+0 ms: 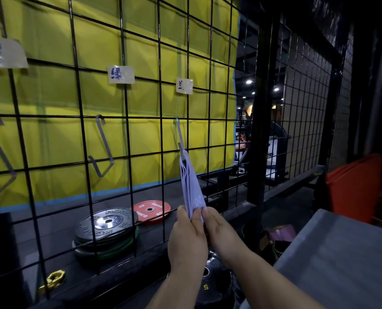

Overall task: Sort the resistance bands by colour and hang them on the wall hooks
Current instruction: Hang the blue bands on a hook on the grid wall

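I see the black wire grid wall [127, 117] first; pale lilac flat resistance bands [191, 184] hang from its right grey metal hook [180, 134], their lower ends hidden where my left hand [187, 239] and right hand [221, 233] pinch them.

The left hand [186, 239] and the right hand [221, 233] are pinching the lower end of a bundle of flat pale-lilac rubber resistance bands [191, 184]. The bundle is hanging from the rightmost grey metal hook [180, 136] on the black wire grid panel [141, 118], in front of a yellow padded mat [51, 90].
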`<action>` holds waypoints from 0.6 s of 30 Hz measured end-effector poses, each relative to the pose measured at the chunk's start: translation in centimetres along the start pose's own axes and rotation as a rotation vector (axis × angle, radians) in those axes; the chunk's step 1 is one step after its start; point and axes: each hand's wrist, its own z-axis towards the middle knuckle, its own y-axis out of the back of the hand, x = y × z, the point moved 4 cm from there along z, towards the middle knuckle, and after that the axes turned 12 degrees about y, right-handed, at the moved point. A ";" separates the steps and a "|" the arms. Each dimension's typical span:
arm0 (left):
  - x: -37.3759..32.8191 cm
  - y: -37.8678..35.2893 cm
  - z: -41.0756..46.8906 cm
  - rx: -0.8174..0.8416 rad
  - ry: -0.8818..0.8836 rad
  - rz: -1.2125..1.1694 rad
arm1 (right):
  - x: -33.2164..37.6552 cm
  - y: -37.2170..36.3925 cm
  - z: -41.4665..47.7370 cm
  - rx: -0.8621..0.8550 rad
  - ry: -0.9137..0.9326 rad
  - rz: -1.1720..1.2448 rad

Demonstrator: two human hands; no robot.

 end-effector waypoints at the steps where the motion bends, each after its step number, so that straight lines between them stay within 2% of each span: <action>1: 0.0 0.0 0.0 0.004 0.001 -0.002 | 0.0 0.0 0.0 -0.001 0.003 0.010; 8: 0.0 -0.5 0.3 0.009 -0.007 0.047 | -0.1 0.3 0.3 -0.018 -0.007 0.020; 18: 0.2 -0.6 0.0 0.029 0.008 -0.077 | 0.5 0.5 0.7 0.020 -0.063 0.053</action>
